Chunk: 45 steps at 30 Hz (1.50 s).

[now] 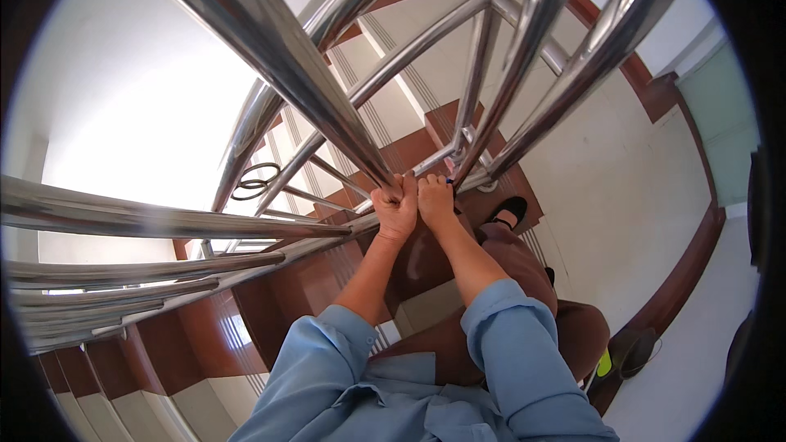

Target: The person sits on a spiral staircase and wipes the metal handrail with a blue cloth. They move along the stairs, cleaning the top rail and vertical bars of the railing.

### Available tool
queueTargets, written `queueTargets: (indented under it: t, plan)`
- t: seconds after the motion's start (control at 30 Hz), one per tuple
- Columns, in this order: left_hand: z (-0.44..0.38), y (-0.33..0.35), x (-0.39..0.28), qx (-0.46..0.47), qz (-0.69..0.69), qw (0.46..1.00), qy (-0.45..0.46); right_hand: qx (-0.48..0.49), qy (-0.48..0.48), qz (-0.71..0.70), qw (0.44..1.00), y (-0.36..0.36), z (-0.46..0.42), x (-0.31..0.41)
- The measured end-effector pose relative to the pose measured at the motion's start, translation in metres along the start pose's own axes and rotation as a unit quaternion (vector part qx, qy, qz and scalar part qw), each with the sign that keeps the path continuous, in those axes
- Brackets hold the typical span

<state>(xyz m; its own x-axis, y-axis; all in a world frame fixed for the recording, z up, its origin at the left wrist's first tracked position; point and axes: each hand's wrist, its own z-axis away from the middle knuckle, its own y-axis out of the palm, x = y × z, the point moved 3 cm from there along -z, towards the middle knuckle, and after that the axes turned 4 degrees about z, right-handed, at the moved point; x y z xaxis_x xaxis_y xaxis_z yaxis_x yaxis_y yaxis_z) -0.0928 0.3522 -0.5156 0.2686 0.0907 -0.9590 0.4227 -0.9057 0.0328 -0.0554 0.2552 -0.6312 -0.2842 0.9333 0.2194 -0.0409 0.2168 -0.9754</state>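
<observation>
My left hand (393, 216) is wrapped around the lower end of a shiny metal baluster (319, 89) of a stair railing. Right beside it, almost touching, is my right hand (436, 199), its fingers curled at the bottom rail (433, 161). A small dark thing with a blue bit (450, 182) shows at the edge of my right hand. Most of it is hidden, and what my right fingers hold cannot be made out. Both forearms reach forward from rolled blue sleeves.
Polished balusters (184, 215) fan out at the left. Stairs with red-brown risers (190, 331) descend at lower left; another flight (393, 98) lies beyond the railing. My black shoe (511, 212) stands near the tiled landing (589, 196). A yellow-green object (605, 363) is at lower right.
</observation>
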Motion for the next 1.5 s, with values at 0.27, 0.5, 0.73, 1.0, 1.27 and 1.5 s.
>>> queueTargets:
  t: [0.27,0.5,0.73,1.0,1.27,1.5]
  plan:
    - [0.001,0.005,0.000,-0.029,0.054,0.998,-0.001,-0.060,0.033,-0.224,0.972,-0.003,0.032,0.014]
    - [0.001,0.004,0.002,-0.039,0.065,0.997,-0.019,-0.123,0.357,-0.300,0.876,0.011,0.039,-0.011]
    - [0.001,0.003,0.006,-0.045,0.058,0.997,-0.027,-0.081,0.289,-0.399,0.867,0.029,0.045,0.030]
    - [-0.004,0.002,0.003,-0.014,-0.001,1.000,-0.005,0.148,0.275,-0.848,0.429,-0.026,0.036,0.000]
    - [-0.002,0.003,0.004,-0.010,-0.001,1.000,0.005,0.032,0.431,-0.784,0.445,-0.062,0.043,-0.054]
    - [-0.002,0.002,-0.013,-0.017,-0.041,0.999,0.022,-0.166,0.305,-0.802,0.486,-0.143,0.039,-0.077]
